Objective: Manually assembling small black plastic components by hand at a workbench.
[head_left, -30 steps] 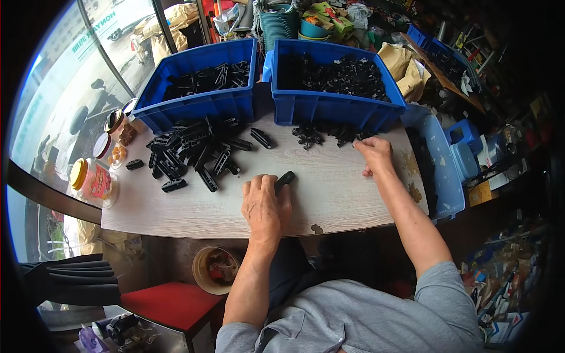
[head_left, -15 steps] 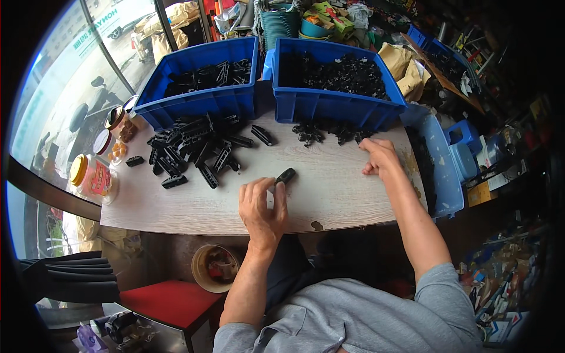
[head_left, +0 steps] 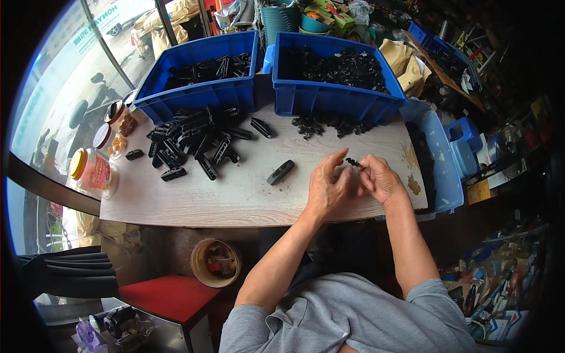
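Observation:
In my right hand [head_left: 382,180], between thumb and fingertips, is a small black toothed plastic piece [head_left: 353,162]. My left hand [head_left: 328,183] is just beside it, fingers apart and nothing visible in them. A dark oblong block [head_left: 281,172] with a greenish face lies on the table to the left of my hands. Beyond my hands, small black jagged plastic parts [head_left: 347,126] lie in front of the right blue crate [head_left: 338,101]. A heap of long black ribbed plastic parts [head_left: 191,138] covers the table's left side.
The left blue crate [head_left: 197,96] holds more long black parts. Jars with lids [head_left: 94,170] line the table's left edge by the window. A pale blue bin [head_left: 448,176] stands against the right edge. Below the table are a round bucket [head_left: 200,267] and a red-topped cabinet [head_left: 168,300].
My left hand has released the oblong block onto the table and moved right. My right hand has drawn back from the jagged parts toward me, carrying a small black piece.

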{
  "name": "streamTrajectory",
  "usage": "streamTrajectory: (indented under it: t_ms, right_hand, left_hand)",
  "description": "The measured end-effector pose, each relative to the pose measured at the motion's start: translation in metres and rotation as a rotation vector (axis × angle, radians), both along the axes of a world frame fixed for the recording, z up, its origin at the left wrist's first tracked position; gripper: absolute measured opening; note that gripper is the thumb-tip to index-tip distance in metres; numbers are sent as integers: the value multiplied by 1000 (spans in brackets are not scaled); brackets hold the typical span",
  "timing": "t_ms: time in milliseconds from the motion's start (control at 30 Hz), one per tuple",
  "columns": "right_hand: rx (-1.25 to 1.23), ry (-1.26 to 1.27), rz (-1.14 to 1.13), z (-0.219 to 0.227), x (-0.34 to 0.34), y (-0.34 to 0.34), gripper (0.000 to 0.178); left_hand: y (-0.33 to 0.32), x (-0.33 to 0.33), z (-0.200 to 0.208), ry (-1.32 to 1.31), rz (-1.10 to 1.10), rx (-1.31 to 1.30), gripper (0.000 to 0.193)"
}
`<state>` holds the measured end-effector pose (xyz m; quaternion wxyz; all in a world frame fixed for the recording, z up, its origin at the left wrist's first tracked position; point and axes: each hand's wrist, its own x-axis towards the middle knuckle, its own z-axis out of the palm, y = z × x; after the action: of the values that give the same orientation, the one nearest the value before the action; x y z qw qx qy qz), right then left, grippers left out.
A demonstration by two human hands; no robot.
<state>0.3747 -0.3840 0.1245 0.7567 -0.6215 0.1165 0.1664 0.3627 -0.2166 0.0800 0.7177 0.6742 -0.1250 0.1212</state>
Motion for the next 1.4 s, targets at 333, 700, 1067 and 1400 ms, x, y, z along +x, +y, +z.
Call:
streamTrajectory:
  t_ms: [333,700,1067,1400]
  right_hand:
    - [-44,-158,47,5,-14,18,19]
    - [-96,-299,103,-14,-18,14,16]
    - [170,-261,12,-20,-18,38,10]
    - [267,-291,-16,-19,-19,67,12]
  left_hand:
    - [5,0,2,192,-93,-122,14]
    - [31,-36,19,-41,296,269,23]
    - [100,-30,11,18,444,683,23]
    - [55,-36,8,333,-55,-360,20]
